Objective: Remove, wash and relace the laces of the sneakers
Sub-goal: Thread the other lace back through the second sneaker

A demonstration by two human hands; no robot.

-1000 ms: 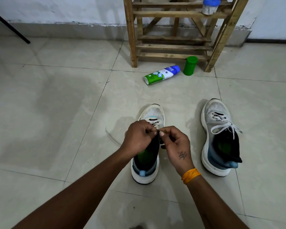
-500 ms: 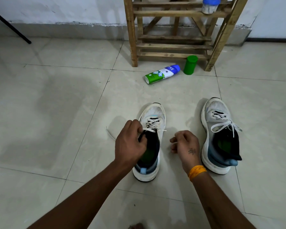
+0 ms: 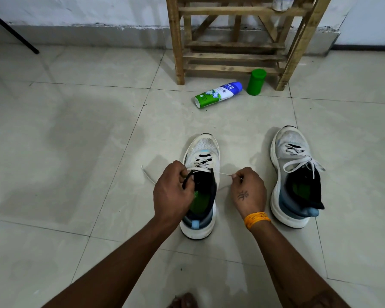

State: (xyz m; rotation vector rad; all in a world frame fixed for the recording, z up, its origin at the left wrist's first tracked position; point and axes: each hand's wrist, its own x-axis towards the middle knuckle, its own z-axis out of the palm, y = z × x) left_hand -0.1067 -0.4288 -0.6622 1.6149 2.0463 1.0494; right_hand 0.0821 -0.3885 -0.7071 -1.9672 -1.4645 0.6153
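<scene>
Tiles of pale glossy floor [image 3: 76,152] spread wide and bare to the left of the work, while the far edge is closed by a grey skirting and wall. In the head view, the white mesh sneaker with a green insole and blue heel tab [image 3: 203,152] stands toe-away in the middle of the floor. The left hand [image 3: 172,192] has its fingers curled round the black collar at the shoe's left side, holding it firmly. The right hand [image 3: 248,190], just right of that shoe, pinches the thin white lace [image 3: 225,174] between thumb and fingertip; the lace runs taut from the upper eyelets to that pinch, and its other end [image 3: 147,174] trails loose on the tile to the left. An orange band [image 3: 256,219] circles the right wrist. The second white sneaker [image 3: 291,143], fully laced and tied, stands near on the right, apart from the hand. Farther off, a green-and-blue spray can [image 3: 218,94] lies on its side, a green plastic cylinder [image 3: 256,82] upright just beside it, both at the foot of a slatted wooden rack [image 3: 178,41] against the wall. A black slanted leg [image 3: 11,33] touches the floor far left.
</scene>
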